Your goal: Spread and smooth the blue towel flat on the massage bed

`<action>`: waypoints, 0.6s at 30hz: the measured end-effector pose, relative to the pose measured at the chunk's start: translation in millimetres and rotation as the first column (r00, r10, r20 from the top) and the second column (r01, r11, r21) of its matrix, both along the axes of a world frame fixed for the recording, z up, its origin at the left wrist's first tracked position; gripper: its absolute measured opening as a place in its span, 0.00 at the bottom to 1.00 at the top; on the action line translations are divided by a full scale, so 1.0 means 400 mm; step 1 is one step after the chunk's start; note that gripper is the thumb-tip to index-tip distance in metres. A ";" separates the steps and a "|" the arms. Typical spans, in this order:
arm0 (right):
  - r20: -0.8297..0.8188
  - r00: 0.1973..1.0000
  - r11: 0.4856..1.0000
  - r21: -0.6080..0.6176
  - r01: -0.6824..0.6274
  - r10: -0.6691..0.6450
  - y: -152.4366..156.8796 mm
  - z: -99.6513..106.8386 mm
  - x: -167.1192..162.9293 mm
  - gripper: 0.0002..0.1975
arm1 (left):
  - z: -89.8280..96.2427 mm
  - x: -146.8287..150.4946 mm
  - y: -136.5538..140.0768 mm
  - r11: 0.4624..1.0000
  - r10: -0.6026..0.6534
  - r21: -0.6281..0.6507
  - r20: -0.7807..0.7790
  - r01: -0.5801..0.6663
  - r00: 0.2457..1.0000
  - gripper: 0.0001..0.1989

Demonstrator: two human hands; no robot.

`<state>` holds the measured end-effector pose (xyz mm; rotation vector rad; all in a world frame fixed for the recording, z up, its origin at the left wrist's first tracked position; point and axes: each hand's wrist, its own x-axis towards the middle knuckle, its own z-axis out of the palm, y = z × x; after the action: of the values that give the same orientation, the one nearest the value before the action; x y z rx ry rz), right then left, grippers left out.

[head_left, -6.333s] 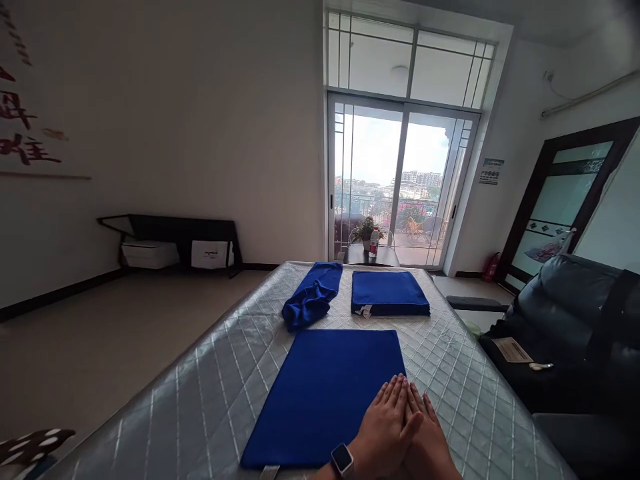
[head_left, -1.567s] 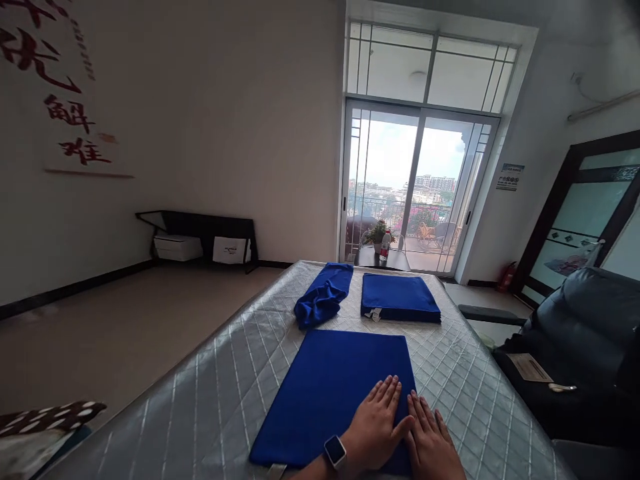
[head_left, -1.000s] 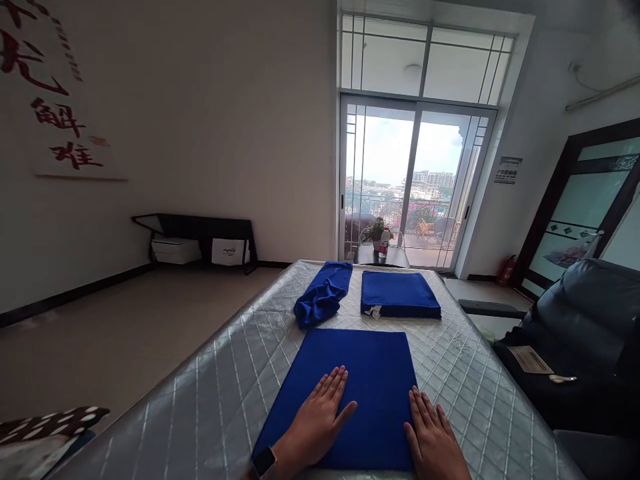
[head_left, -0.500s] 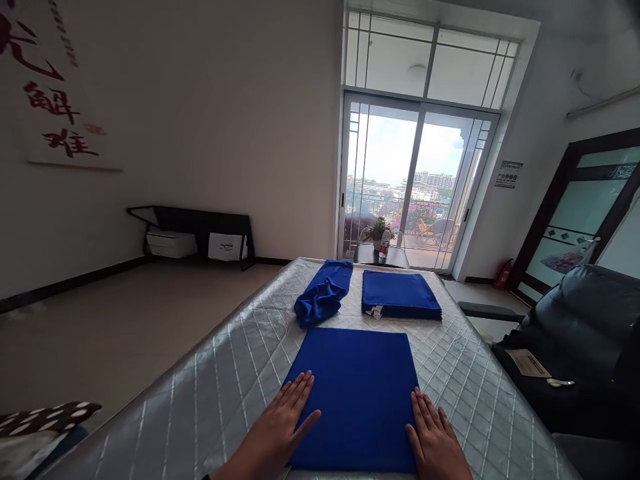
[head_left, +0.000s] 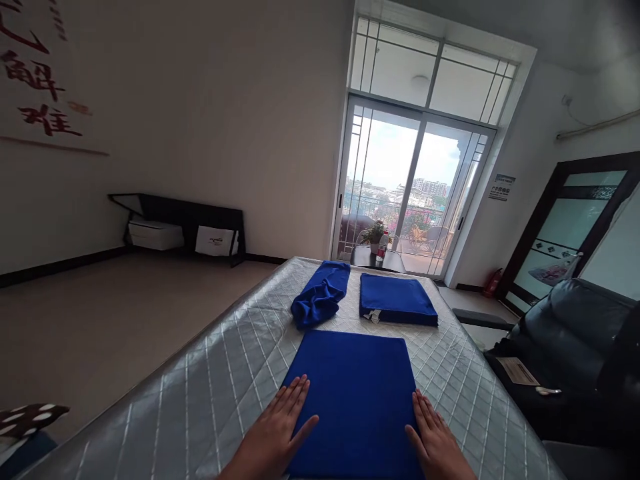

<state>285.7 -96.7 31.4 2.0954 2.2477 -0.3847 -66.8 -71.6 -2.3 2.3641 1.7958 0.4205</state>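
Observation:
A flat square of folded blue cloth (head_left: 357, 400) lies right in front of me on a silver quilted table cover (head_left: 220, 387). My left hand (head_left: 280, 423) rests flat on its left edge, fingers stretched out and thumb apart. On the opposite edge lies my right hand (head_left: 434, 430), also open, with its thumb over the cloth. Farther back, a neat stack of folded blue cloth (head_left: 397, 297) shows a white tag on its near side. Left of that stack is a crumpled blue cloth (head_left: 323, 293), loosely bunched at its near end.
A black sofa (head_left: 575, 347) with a brown card (head_left: 517, 371) on it stands at the right. Beyond the far edge, a small dark table (head_left: 363, 256) bears a plant and a bottle (head_left: 383, 247). A low black rack (head_left: 217, 219) stands by the left wall.
The view has tilted and shifted slightly. Both hands stay at the edges of the folded blue cloth, with little visible movement. The other cloths lie as before.

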 end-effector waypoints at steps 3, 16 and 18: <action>0.007 1.000 0.998 0.064 0.011 -0.012 0.037 0.026 -0.003 0.37 | 0.002 0.002 0.000 1.000 0.003 0.002 -0.002 -0.003 1.000 0.35; 0.054 0.998 0.989 0.143 0.034 -0.042 0.248 -0.022 -0.051 0.34 | 0.001 0.001 0.007 1.000 0.013 -0.013 -0.043 -0.014 0.999 0.37; 0.025 0.999 0.987 0.156 0.033 -0.037 0.249 -0.041 -0.042 0.34 | -0.012 0.001 0.011 0.999 0.037 0.000 -0.053 -0.037 0.998 0.38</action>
<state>269.0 3.1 14.9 2.2008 2.2973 -0.1845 -66.3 -67.3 -7.1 2.3662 1.8644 0.3652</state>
